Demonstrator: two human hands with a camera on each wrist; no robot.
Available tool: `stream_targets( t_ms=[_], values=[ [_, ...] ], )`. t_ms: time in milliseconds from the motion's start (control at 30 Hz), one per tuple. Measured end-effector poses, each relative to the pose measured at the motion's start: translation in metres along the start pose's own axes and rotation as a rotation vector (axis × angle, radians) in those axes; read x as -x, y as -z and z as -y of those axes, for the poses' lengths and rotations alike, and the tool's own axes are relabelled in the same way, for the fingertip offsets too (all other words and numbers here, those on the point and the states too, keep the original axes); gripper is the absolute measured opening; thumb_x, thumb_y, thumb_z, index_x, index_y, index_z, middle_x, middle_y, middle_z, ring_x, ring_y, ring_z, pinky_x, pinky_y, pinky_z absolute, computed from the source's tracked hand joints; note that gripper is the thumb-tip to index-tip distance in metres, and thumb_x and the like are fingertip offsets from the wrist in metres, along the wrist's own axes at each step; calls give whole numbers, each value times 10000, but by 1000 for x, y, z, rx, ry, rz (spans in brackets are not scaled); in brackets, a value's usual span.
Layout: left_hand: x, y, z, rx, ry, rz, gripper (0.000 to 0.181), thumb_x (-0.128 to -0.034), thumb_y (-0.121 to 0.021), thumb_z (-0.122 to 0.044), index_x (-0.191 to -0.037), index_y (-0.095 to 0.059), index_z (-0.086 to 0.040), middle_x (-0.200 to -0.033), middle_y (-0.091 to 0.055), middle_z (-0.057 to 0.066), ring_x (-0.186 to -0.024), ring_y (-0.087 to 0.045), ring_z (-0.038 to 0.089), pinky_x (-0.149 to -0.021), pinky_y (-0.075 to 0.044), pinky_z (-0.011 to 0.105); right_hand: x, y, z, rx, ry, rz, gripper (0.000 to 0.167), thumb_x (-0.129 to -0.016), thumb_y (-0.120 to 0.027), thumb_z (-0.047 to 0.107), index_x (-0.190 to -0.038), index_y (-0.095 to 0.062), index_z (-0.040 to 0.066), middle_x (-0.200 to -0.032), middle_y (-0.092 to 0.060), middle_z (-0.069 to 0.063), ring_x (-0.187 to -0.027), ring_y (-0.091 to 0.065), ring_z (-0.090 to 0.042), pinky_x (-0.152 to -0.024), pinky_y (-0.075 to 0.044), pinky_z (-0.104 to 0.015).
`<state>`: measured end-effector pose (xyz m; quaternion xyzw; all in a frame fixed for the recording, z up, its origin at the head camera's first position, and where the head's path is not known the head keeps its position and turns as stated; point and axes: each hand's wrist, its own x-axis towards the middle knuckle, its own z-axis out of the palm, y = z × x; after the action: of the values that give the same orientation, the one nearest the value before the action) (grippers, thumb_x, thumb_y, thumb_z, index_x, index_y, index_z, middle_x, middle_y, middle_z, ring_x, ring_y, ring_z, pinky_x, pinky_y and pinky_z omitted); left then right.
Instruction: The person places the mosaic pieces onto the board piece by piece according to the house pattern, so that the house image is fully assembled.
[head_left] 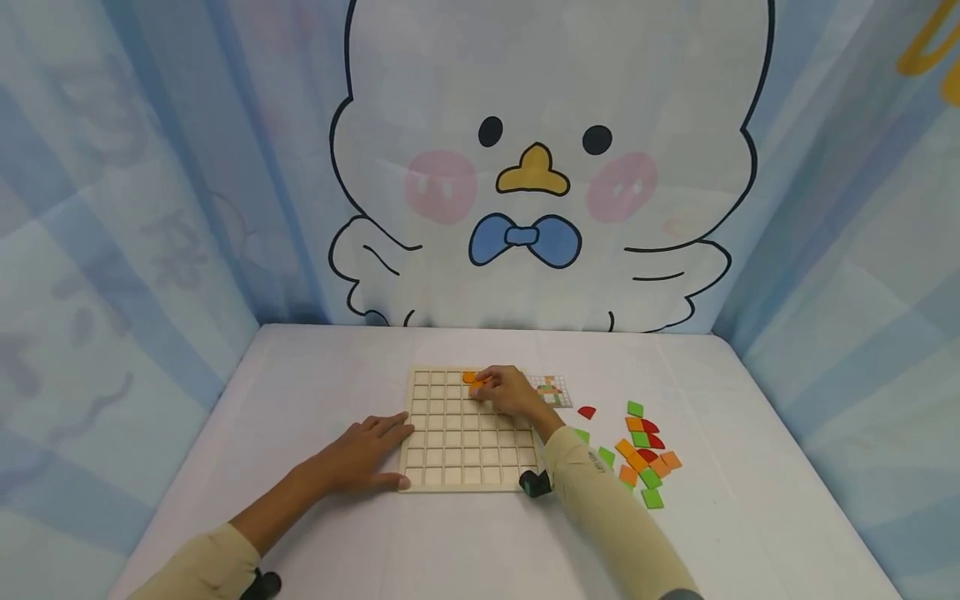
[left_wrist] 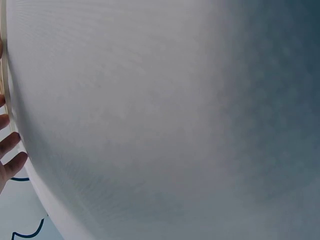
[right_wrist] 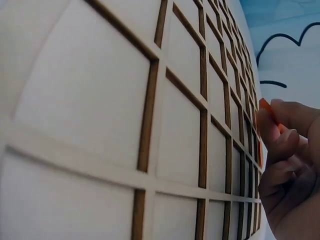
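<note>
A square wooden grid board lies on the table. My left hand rests at its left side, fingertips on the frame and thumb near the lower left corner; the left wrist view catches only some fingertips. Over the board's far rows, my right hand pinches a flat orange tile between thumb and forefinger. Just beyond those fingertips an orange piece sits in a top-row cell. The hand and sleeve hide part of the board's right side.
A small pattern card lies by the board's far right corner. Right of the board are scattered green squares, orange squares and red quarter-circles. A printed curtain stands behind the table.
</note>
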<state>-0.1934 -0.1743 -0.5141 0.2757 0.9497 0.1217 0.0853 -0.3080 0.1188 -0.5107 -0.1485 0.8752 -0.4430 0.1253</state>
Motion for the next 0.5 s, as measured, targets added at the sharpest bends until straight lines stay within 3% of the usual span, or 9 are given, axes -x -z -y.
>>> stream_targets(
  t_ms=[300,500],
  values=[
    [-1,-1,-2,-3,21,13,855,-862,-651,-658,-1527,-416,-175,-1619,-345,91,-1416,-405,353,-1097,-376,572,-2,-8,6,70,1,-15,279,-952,-679,167,-1200,-651,41,-945,-695,-81,-715,-565,-132,-620,-447,-257],
    [0,0,-2,8,19,13,848,-867,-654,-645,-1524,-418,-163,-1616,-346,106,-1412,-403,365,-1095,-372,577,-4,-11,9,141,-11,-55,252,-930,-708,186,-1153,-666,77,-993,-692,-63,-850,-620,-154,-747,-496,-309]
  ],
)
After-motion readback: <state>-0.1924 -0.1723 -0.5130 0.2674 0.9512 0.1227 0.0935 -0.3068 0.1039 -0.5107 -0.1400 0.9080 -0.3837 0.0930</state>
